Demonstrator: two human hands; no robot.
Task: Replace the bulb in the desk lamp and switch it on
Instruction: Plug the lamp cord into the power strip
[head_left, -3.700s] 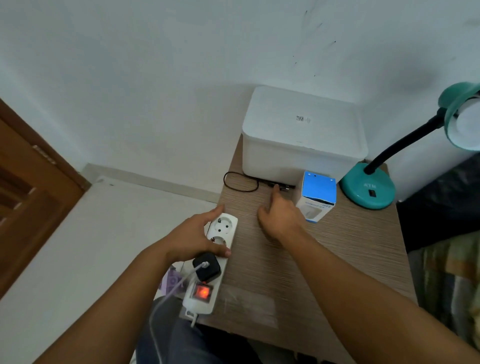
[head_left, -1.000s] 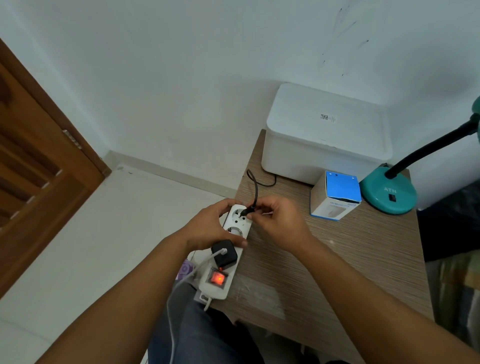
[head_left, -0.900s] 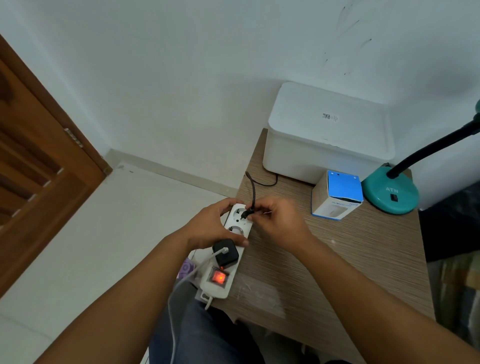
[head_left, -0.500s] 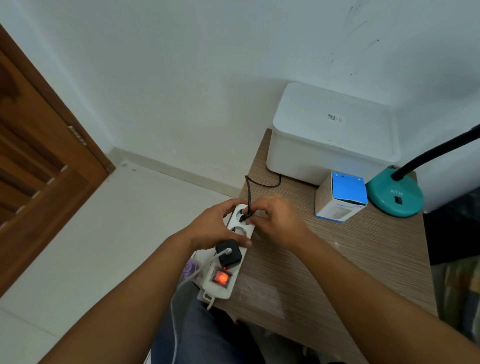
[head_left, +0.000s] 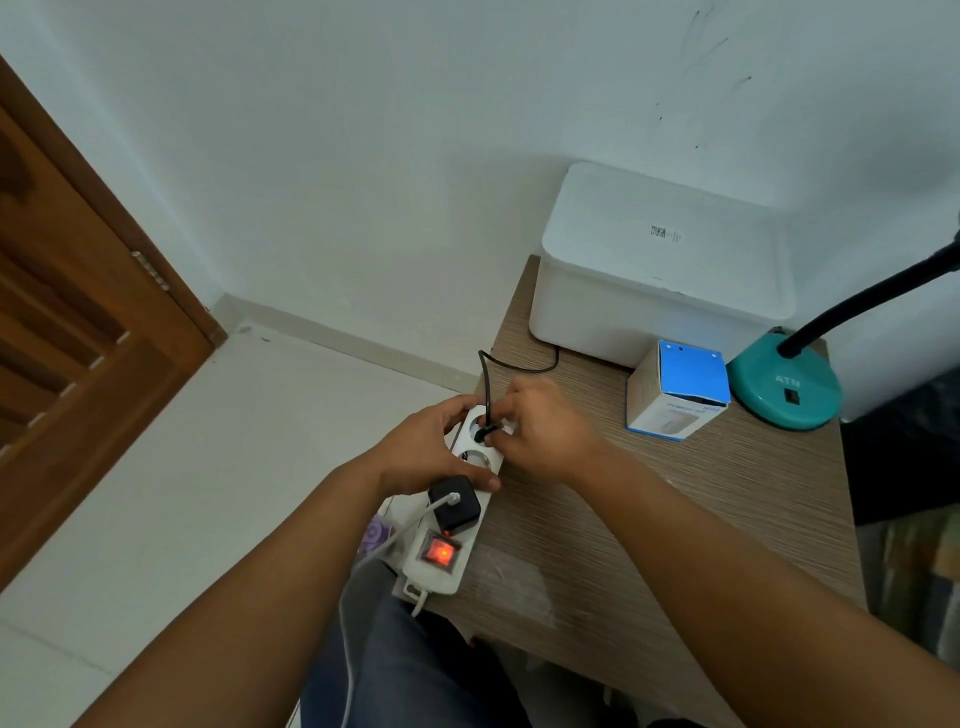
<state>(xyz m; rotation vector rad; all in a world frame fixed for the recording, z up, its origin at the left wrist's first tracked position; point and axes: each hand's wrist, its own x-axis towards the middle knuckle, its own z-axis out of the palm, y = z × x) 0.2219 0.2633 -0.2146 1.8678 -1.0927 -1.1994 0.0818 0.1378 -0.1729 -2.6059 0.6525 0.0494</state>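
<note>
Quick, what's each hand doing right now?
Left hand: grips the white power strip, holding it on the table.
Right hand: pinches the black plug at the strip's end socket.

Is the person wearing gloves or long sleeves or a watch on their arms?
No. The left hand and the right hand are bare, with no gloves. Both forearms are uncovered as far as the picture shows, so no sleeves are in view. No watch, ring or bracelet shows on either wrist.
</note>
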